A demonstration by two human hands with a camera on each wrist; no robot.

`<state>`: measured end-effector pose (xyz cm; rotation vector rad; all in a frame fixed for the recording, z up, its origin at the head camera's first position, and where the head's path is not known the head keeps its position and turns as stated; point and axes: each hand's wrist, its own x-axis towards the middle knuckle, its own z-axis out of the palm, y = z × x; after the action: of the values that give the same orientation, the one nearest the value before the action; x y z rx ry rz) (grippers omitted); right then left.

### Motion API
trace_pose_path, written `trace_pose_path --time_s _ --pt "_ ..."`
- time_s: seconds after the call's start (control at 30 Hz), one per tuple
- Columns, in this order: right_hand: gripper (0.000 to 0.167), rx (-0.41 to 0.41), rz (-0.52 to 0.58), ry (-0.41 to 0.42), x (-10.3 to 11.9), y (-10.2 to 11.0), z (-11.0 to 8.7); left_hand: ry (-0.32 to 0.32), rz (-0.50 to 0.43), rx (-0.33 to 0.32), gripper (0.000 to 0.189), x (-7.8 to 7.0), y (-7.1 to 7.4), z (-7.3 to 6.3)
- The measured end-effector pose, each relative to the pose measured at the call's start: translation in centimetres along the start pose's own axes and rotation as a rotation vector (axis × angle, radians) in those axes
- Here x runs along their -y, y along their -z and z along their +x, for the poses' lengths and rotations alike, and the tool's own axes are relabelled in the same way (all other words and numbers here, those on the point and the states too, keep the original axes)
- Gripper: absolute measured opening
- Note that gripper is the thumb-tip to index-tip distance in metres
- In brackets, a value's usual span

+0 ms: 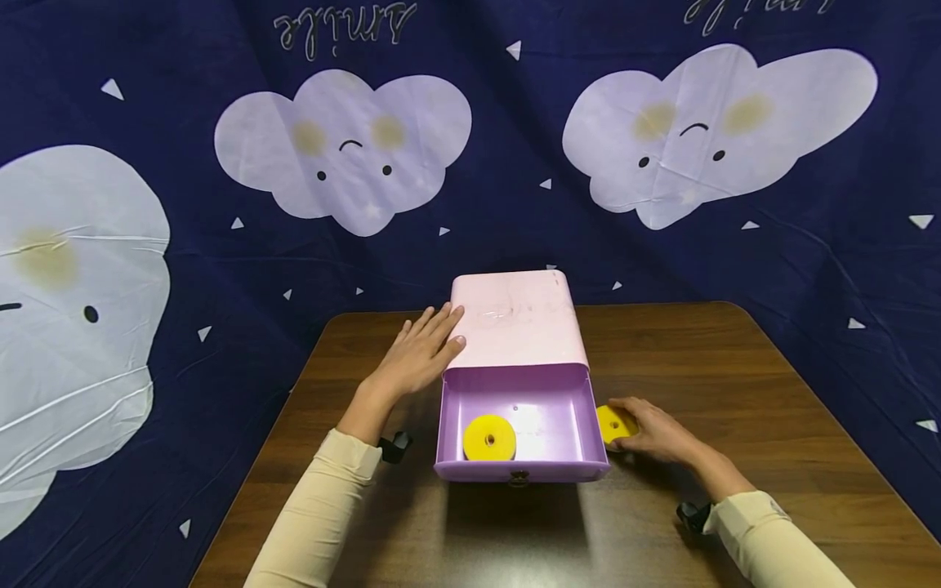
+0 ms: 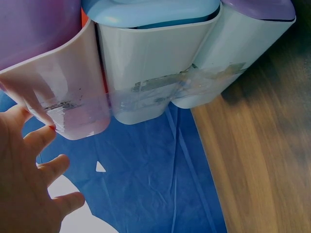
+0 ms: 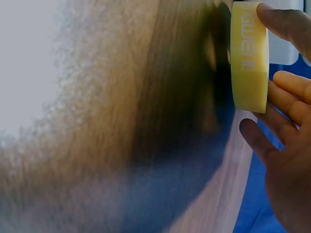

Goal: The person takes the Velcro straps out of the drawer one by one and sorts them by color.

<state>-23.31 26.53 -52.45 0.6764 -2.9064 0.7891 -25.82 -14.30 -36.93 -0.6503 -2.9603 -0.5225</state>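
A dark blue cloth (image 1: 515,245) printed with pale clouds hangs behind the wooden table (image 1: 676,367). Roughly midway between the table's left and right edges stands a stack of drawer units; its pink top casing (image 1: 515,327) has its purple drawer (image 1: 555,416) pulled out toward the near edge. The left hand (image 1: 415,355), fingers extended and apart, touches the casing's left edge. The right hand (image 1: 654,429) grips one yellow roll (image 1: 606,418) between thumb and fingers, just beside the drawer's right wall. Another yellow roll (image 1: 478,445) lies in the drawer's near-left corner.
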Motion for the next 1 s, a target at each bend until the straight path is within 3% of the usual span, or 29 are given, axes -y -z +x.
trace_pose_path --time_s 1.0 --pt "0.074 0.016 0.052 -0.027 -0.58 -0.14 -0.10 0.007 0.004 0.003 0.058 -0.07 0.07 -0.05"
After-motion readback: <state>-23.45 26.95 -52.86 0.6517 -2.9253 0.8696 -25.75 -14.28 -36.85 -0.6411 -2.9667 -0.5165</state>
